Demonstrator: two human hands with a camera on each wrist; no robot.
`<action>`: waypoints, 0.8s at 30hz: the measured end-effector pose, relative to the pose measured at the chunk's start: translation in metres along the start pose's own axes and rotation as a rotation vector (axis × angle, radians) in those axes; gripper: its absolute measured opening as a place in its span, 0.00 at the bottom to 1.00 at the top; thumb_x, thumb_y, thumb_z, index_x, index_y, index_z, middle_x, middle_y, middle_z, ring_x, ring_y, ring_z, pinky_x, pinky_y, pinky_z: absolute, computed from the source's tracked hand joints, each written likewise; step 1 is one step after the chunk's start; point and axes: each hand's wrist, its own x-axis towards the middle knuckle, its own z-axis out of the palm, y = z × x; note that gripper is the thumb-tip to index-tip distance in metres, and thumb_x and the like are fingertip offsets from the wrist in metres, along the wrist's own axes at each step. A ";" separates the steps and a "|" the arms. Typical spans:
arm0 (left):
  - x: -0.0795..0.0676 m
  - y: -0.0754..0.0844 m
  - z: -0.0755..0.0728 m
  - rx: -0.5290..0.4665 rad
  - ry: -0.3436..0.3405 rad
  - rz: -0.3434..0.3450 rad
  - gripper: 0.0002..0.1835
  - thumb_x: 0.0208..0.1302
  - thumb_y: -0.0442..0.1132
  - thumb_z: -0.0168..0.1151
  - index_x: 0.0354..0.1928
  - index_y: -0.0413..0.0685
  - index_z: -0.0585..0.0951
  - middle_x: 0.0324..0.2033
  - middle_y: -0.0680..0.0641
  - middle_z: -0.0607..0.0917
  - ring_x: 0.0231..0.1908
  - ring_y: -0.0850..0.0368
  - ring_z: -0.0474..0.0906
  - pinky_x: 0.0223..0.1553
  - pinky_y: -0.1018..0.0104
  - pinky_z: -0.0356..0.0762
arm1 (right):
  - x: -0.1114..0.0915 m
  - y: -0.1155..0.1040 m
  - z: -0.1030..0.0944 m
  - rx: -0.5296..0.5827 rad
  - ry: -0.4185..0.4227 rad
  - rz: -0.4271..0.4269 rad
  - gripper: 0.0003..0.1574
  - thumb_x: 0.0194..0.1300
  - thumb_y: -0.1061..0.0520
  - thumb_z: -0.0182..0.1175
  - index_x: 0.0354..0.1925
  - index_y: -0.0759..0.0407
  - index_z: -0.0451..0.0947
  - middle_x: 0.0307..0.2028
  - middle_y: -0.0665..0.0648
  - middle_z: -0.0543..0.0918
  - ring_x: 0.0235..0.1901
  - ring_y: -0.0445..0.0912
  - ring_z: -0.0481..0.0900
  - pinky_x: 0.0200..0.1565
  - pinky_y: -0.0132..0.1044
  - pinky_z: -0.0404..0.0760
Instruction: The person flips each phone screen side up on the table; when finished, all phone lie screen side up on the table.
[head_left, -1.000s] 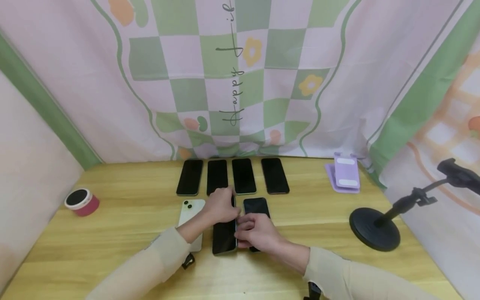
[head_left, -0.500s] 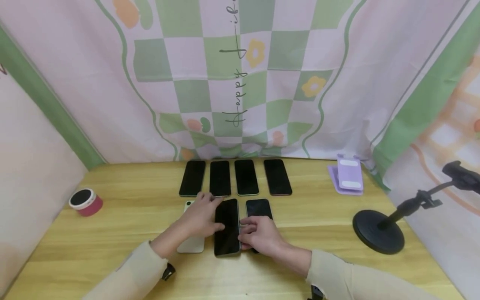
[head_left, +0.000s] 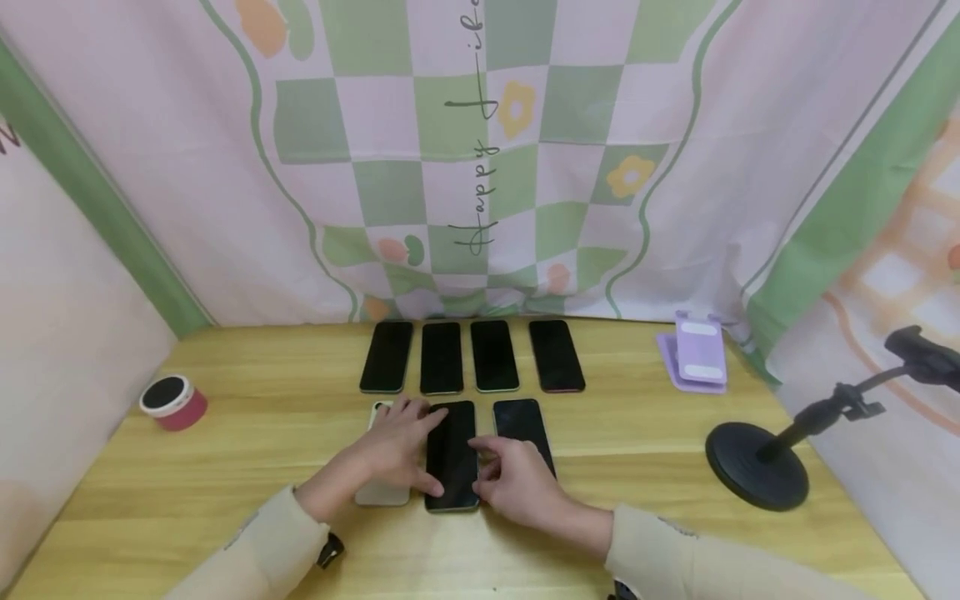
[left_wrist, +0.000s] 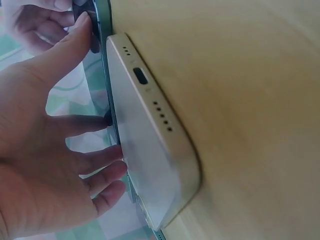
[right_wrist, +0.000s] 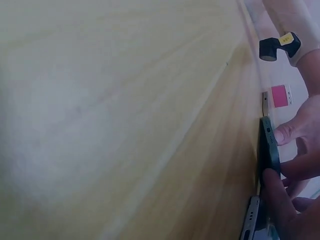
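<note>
A black-screened smartphone (head_left: 453, 458) lies face up in the middle of the near row, between both hands. My left hand (head_left: 386, 450) reaches over a white smartphone (left_wrist: 142, 130), fingers spread. Its fingertips touch the black smartphone's left side, and its thumb rests at the near left corner. On the opposite side, my right hand (head_left: 517, 483) has bent fingers and holds the right edge with index finger and thumb. The right wrist view shows a fingertip against the dark smartphone's end (right_wrist: 270, 142); the other fingertips are partly hidden. Another dark smartphone (head_left: 520, 419) lies partly behind the right hand.
Several black-screened smartphones (head_left: 441, 358) form a row at the back of the wooden table (head_left: 262, 367). A pink and white round container (head_left: 174, 403) stands left. A purple phone stand (head_left: 699, 354) and a black stand with a round base (head_left: 757, 467) are on the right.
My left hand has come back from the black smartphone's far end to its left side, its thumb sliding to the near corner. The smartphone has shifted slightly; the right hand stays at its right edge.
</note>
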 end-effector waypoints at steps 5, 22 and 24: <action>-0.001 0.001 0.000 0.011 0.015 -0.011 0.57 0.47 0.63 0.82 0.77 0.48 0.68 0.71 0.37 0.70 0.73 0.36 0.60 0.71 0.32 0.62 | 0.000 -0.006 0.001 -0.140 -0.015 -0.054 0.30 0.59 0.65 0.72 0.60 0.66 0.80 0.28 0.52 0.87 0.25 0.35 0.78 0.28 0.29 0.77; -0.001 -0.002 0.002 0.000 0.009 -0.023 0.55 0.49 0.62 0.81 0.77 0.50 0.68 0.73 0.39 0.69 0.73 0.37 0.60 0.69 0.33 0.61 | -0.002 -0.007 0.005 -0.516 -0.072 -0.194 0.24 0.65 0.53 0.69 0.58 0.59 0.85 0.71 0.67 0.75 0.66 0.57 0.76 0.69 0.57 0.76; -0.002 -0.003 0.001 -0.028 0.021 -0.020 0.53 0.52 0.59 0.80 0.77 0.49 0.68 0.73 0.38 0.69 0.74 0.36 0.61 0.70 0.30 0.60 | -0.002 -0.006 0.007 -0.544 -0.056 -0.220 0.24 0.68 0.51 0.66 0.59 0.57 0.85 0.72 0.66 0.75 0.67 0.57 0.75 0.70 0.57 0.75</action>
